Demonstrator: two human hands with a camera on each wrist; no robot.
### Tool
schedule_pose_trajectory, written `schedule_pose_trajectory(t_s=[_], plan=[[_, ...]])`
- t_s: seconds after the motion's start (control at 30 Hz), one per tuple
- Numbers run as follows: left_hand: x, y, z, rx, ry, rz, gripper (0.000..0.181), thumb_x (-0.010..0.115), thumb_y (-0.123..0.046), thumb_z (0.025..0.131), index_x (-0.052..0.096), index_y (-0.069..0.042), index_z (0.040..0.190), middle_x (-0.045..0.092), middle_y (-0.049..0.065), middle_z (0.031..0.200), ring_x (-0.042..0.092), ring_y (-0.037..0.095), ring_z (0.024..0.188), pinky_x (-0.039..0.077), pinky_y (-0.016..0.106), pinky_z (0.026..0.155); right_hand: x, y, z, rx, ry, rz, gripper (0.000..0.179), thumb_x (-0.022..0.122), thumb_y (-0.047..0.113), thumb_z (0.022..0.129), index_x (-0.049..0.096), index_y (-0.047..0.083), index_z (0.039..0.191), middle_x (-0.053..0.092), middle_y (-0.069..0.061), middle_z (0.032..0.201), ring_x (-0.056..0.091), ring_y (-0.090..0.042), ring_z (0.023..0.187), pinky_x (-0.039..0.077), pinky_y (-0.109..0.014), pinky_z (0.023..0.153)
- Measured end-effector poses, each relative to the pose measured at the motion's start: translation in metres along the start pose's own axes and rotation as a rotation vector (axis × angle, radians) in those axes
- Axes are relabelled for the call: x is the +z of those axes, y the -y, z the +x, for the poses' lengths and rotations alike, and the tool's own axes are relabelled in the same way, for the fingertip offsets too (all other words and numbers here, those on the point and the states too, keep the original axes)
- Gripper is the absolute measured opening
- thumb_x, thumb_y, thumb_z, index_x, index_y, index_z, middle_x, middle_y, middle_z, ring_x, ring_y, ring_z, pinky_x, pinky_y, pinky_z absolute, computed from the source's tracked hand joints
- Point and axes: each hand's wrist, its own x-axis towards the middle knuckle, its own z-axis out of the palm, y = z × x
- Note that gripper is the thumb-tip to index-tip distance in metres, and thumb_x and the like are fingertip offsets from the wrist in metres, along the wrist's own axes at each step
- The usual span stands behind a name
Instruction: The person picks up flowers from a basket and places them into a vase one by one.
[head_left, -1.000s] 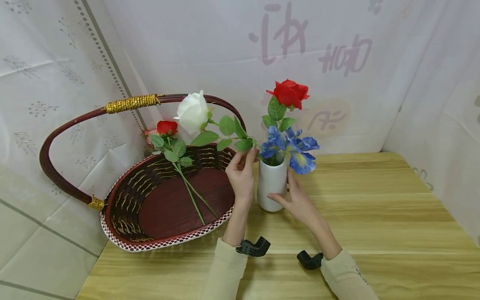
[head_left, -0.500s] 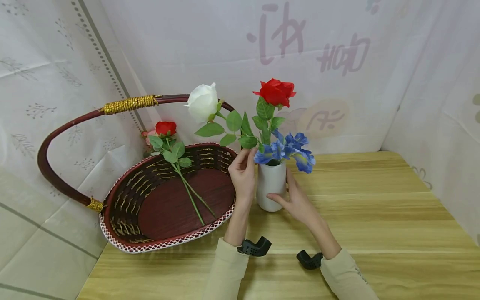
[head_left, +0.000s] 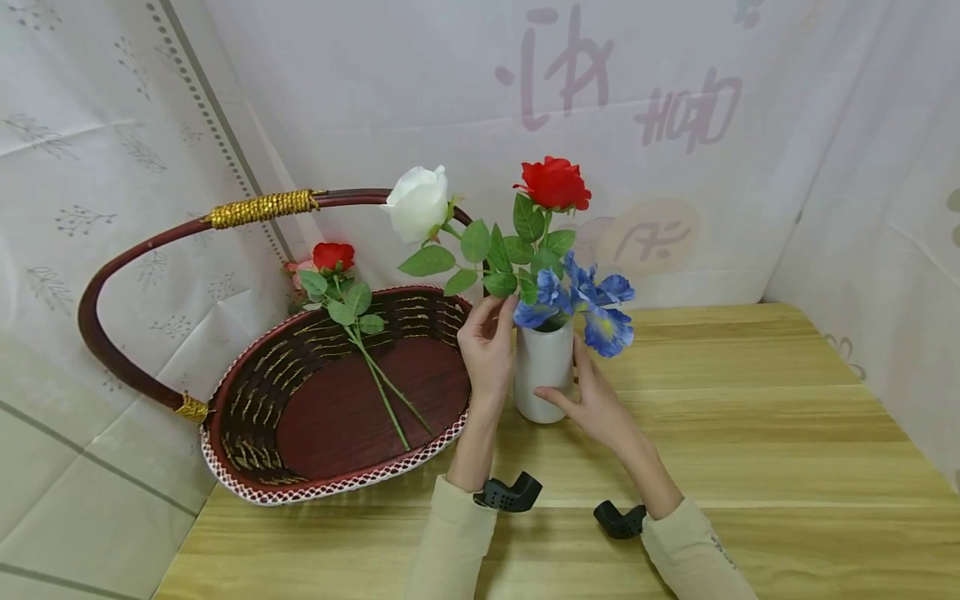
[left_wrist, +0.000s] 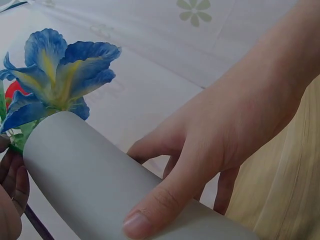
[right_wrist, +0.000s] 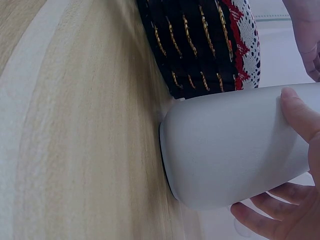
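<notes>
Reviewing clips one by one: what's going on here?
A person's left hand holds a white rose beside the mouth of a white vase, which the right hand holds upright on the table. A red rose and a blue flower stand in it. A smaller red rose and a pink flower lie across the basket.

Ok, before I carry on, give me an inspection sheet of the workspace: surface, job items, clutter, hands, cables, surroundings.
Surface: wood-grain table.
Job's things: white vase holding a tall red rose and a blue flower; white rose beside it, lower stem end hidden; basket with a smaller red rose and a partly hidden pink flower at its far rim.
Clutter: nothing seen.
Hands: left hand pinches the white rose's stem near the vase mouth; right hand grips the vase.
Cables: nothing seen.
Surroundings: pale printed cloth behind.
</notes>
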Motion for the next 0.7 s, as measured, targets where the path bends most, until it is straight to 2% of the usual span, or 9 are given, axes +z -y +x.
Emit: schedule_pose_trajectory(t_s=[0.1, 0.2, 0.33, 0.47, 0.6, 0.7], plan=[[0.0005, 0.0002, 0.0001, -0.015, 0.008, 0.006, 0.013, 0.063, 0.011, 0.094, 0.068, 0.019, 0.103, 0.068, 0.032, 0.094, 0.065, 0.009, 0.083, 0.051, 0.022, 0.072, -0.0003, -0.0002, -0.0001, -0.007, 0.000, 0.004, 0.099, 0.073, 0.037, 0.095, 0.004, 0.015, 0.163, 0.030, -0.017, 0.159, 0.041, -0.036, 0.139, 0.046, -0.054, 0.105], [0.0016, 0.0007, 0.0002, -0.013, 0.011, 0.024, 0.008, 0.064, 0.012, 0.093, 0.065, 0.019, 0.097, 0.065, 0.027, 0.084, 0.061, 0.010, 0.076, 0.050, 0.023, 0.069, -0.0005, -0.0011, 0.0002, -0.009, 0.001, 0.009, 0.099, 0.073, 0.037, 0.095, 0.004, 0.016, 0.163, 0.031, -0.017, 0.158, 0.041, -0.036, 0.139, 0.046, -0.055, 0.105], [0.0030, 0.0012, -0.0005, -0.008, -0.006, 0.033, 0.006, 0.068, 0.007, 0.093, 0.066, 0.013, 0.093, 0.063, 0.021, 0.078, 0.060, 0.012, 0.074, 0.051, 0.023, 0.069, -0.0006, -0.0026, 0.0006, -0.004, -0.003, 0.005, 0.099, 0.072, 0.038, 0.095, 0.004, 0.017, 0.163, 0.029, -0.016, 0.159, 0.041, -0.036, 0.139, 0.047, -0.054, 0.105], [0.0033, 0.0021, -0.0021, 0.017, -0.021, 0.051, 0.012, 0.070, -0.002, 0.095, 0.069, 0.007, 0.087, 0.063, 0.020, 0.075, 0.058, 0.017, 0.067, 0.046, 0.023, 0.061, -0.0005, -0.0030, 0.0003, 0.000, -0.002, -0.005, 0.100, 0.072, 0.039, 0.095, 0.004, 0.017, 0.163, 0.026, -0.016, 0.161, 0.040, -0.036, 0.140, 0.047, -0.054, 0.105], [0.0023, 0.0027, -0.0026, 0.042, -0.024, 0.063, 0.017, 0.070, -0.006, 0.096, 0.070, 0.005, 0.083, 0.061, 0.019, 0.073, 0.053, 0.016, 0.064, 0.042, 0.024, 0.057, -0.0004, -0.0019, 0.0001, 0.007, 0.007, 0.001, 0.100, 0.072, 0.040, 0.095, 0.004, 0.014, 0.163, 0.026, -0.017, 0.161, 0.040, -0.036, 0.140, 0.046, -0.054, 0.105], [0.0017, 0.0033, -0.0023, 0.044, -0.016, 0.033, 0.017, 0.069, -0.005, 0.096, 0.070, 0.006, 0.084, 0.060, 0.018, 0.071, 0.050, 0.013, 0.061, 0.039, 0.024, 0.056, -0.0001, -0.0011, 0.0004, 0.011, 0.010, 0.006, 0.100, 0.072, 0.040, 0.095, 0.004, 0.014, 0.163, 0.026, -0.017, 0.161, 0.040, -0.036, 0.140, 0.046, -0.054, 0.106]])
